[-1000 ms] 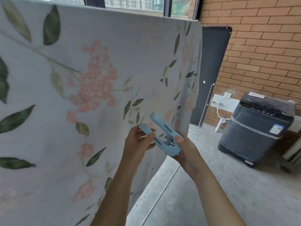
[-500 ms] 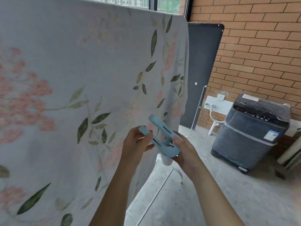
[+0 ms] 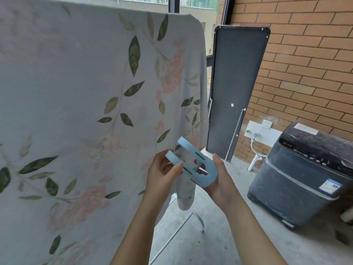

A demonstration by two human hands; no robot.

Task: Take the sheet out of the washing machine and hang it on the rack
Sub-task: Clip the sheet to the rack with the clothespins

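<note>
The floral sheet (image 3: 80, 104) hangs draped over the rack and fills the left half of the view. Its top fold runs along the upper edge of the frame, and its right edge falls to a bunched lower corner just above the floor (image 3: 238, 241). Of the rack (image 3: 172, 237), only a thin white bar and a curved foot show, resting on the concrete below that corner. A brick wall (image 3: 305, 60) closes the right side. The washing machine (image 3: 298, 180) stands on the floor against this wall, well apart from the sheet, dark grey, with its lid down. A dark flat panel (image 3: 236, 88) leans upright in the corner between window and wall. Both forearms reach in from the bottom edge. The left hand (image 3: 162, 176) pinches the lower prong of a light blue U-shaped clip (image 3: 202, 169) between thumb and fingers. The right hand (image 3: 222, 183) cups the clip's closed bend, fingers curled round it. The clip is held in front of the sheet's right edge with its open end pointing up and left; contact with the cloth cannot be determined. A tap (image 3: 255, 136) and a socket (image 3: 266, 123) sit low on the wall.
</note>
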